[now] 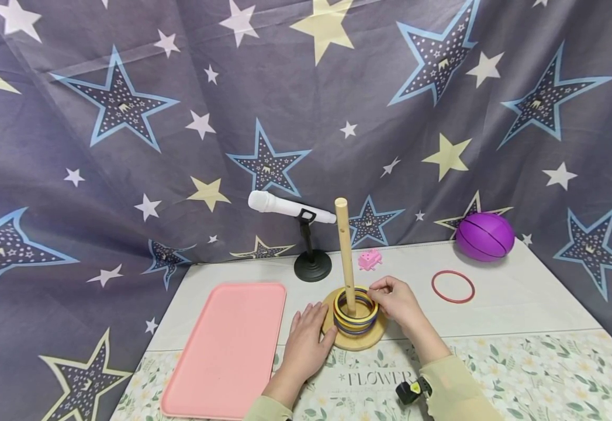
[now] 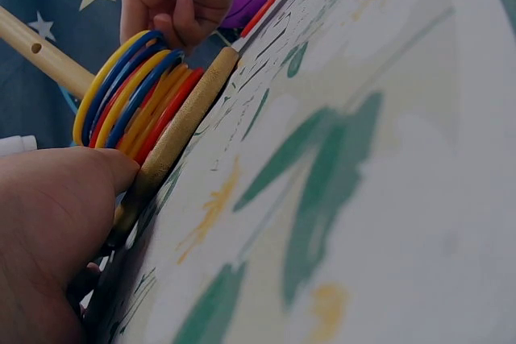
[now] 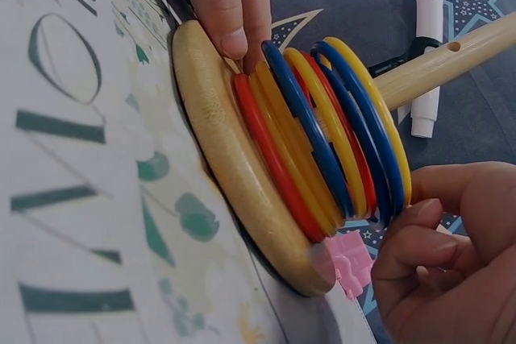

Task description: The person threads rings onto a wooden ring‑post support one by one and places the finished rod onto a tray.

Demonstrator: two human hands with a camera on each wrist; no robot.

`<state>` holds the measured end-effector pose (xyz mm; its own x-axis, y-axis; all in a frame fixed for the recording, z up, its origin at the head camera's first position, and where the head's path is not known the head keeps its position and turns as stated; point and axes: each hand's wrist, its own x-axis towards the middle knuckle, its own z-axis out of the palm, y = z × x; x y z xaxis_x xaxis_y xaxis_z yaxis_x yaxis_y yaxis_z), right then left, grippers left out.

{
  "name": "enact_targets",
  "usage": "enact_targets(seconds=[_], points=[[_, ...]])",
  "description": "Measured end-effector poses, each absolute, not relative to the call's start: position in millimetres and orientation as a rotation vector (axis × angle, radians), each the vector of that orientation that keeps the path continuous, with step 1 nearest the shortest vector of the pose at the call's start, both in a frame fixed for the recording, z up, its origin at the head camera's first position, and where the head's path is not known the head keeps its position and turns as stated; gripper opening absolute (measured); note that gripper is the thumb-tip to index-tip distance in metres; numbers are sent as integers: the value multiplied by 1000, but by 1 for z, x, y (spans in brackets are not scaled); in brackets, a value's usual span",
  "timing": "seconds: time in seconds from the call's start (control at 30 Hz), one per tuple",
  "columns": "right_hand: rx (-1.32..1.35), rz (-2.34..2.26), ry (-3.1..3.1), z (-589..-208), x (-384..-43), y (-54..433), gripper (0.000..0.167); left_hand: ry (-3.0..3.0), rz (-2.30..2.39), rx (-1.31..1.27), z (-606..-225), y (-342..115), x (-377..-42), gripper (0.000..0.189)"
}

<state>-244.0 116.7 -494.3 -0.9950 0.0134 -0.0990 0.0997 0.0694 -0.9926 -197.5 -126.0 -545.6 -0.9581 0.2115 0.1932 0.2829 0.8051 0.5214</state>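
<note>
A wooden ring-toss stand has a round base and an upright post. Several red, yellow and blue rings are stacked around the post, down on the base. At the far right side of the stack, my right hand pinches the edge of the uppermost rings, yellow and blue, between thumb and forefinger. My left hand rests against the left of the base with its fingers extended, the thumb close by the lower rings. In the left wrist view that thumb touches the base's edge near the lowest red ring.
A pink tray lies on the left. Behind the rings stand a white microphone on a black stand and a small pink toy. To the right are a loose red ring and a purple ball. A star-print curtain closes the back.
</note>
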Motion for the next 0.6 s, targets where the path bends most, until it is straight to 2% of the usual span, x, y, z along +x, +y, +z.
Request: enact_targets(seconds=[0.6], points=[[126, -2121, 2300, -486, -247, 127, 18, -2844, -844, -407, -546, -126, -197, 60]])
